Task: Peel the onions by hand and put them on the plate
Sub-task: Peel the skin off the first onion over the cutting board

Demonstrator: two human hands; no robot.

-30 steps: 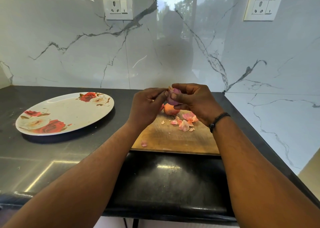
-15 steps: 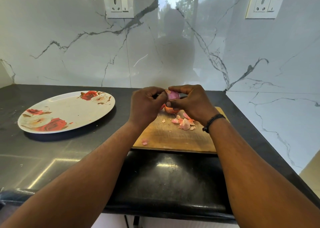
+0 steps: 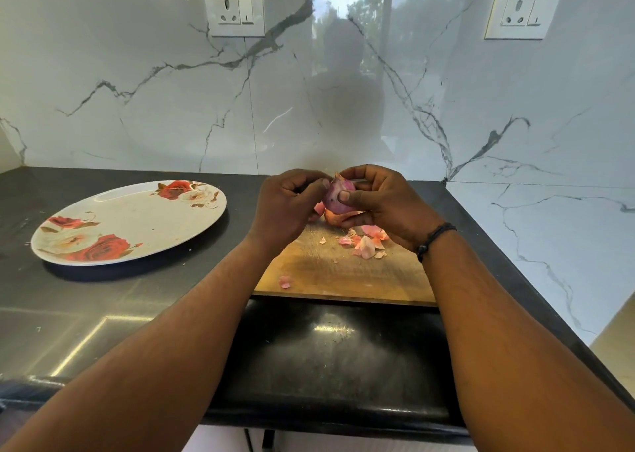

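Note:
A small purple onion (image 3: 335, 195) is held up above the wooden cutting board (image 3: 330, 273). My right hand (image 3: 381, 204) grips it, thumb across its front. My left hand (image 3: 288, 207) has its fingers curled and pinches at the onion's upper left side. Below the hands a second, orange-skinned onion (image 3: 335, 218) lies on the board, partly hidden. Loose pink peel pieces (image 3: 366, 243) lie scattered on the board. The white plate with red roses (image 3: 130, 223) sits to the left on the black counter, with nothing on it.
The black counter (image 3: 86, 300) ends at a marble wall behind and to the right. One peel scrap (image 3: 285, 282) lies near the board's front edge. Two wall sockets (image 3: 234, 9) sit high on the wall. The counter's front edge (image 3: 326, 414) is close to me.
The onion has been turned in my hands, so more of its purple side now faces me. Both hands stay at the same spot above the board.

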